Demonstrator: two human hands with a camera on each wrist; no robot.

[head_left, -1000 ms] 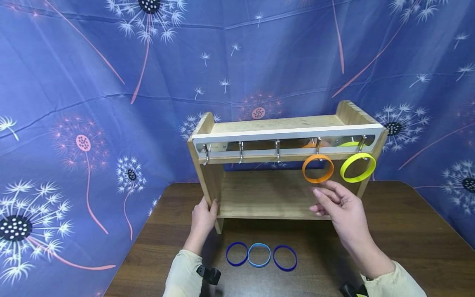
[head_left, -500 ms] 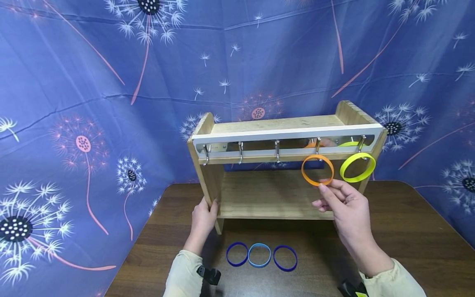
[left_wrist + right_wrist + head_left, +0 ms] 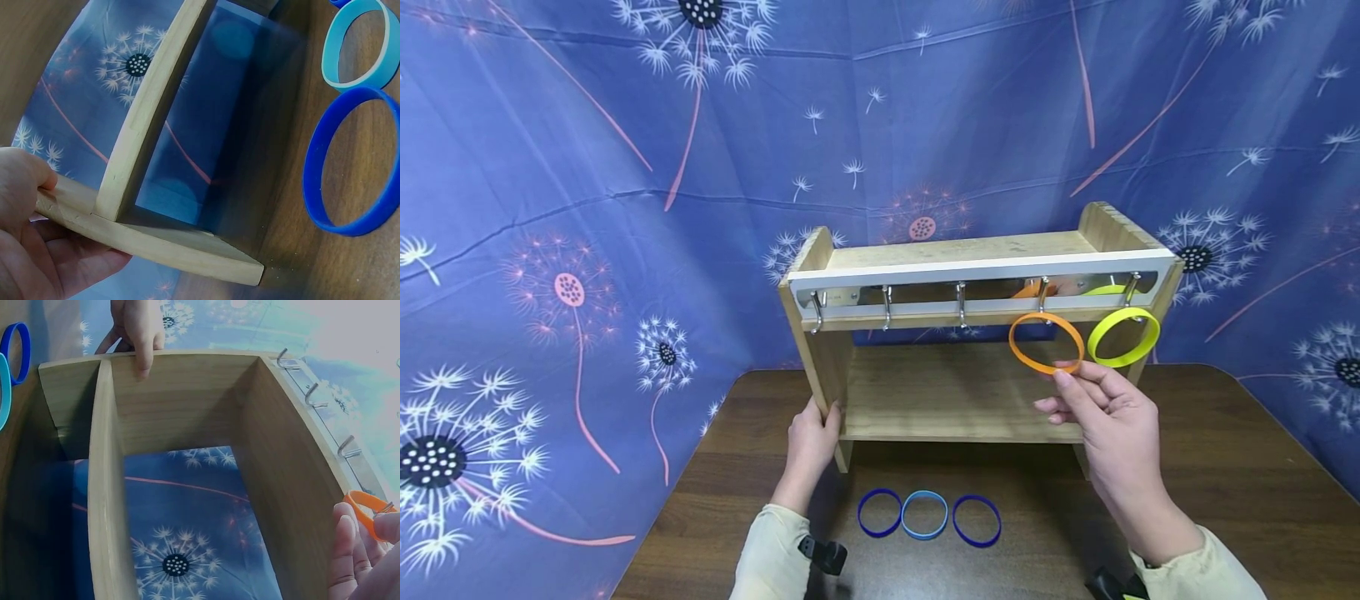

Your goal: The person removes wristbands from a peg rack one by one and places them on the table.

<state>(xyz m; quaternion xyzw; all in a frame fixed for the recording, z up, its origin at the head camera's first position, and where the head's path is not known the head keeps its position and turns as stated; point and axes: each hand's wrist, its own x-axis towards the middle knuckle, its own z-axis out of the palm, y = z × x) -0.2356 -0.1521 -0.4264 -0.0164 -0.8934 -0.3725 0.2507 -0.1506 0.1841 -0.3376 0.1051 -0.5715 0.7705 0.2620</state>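
My left hand (image 3: 810, 437) grips the left side panel (image 3: 156, 247) of a small wooden shelf (image 3: 955, 387), thumb on one face and fingers on the other. An orange silicone wristband (image 3: 1047, 313) is at the fourth hook (image 3: 1042, 292) from the left; the hook's tip shows within the ring in the right wrist view. My right hand (image 3: 1116, 425) pinches this band's lower edge between thumb and fingers. Just right of it, a yellow wristband (image 3: 1097, 350) hangs from the rightmost hook (image 3: 1131, 287).
On the brown table (image 3: 700, 517) before the shelf lie a dark blue wristband (image 3: 860, 518), a light blue one (image 3: 924, 537) and another dark blue one (image 3: 976, 545). Three left hooks (image 3: 961, 304) carry no band. A patterned blue cloth (image 3: 700, 250) hangs behind.
My right hand has moved slightly right and taken hold of the orange wristband's lower edge, pulling it a little rightward. My left hand has stayed on the shelf's side panel.
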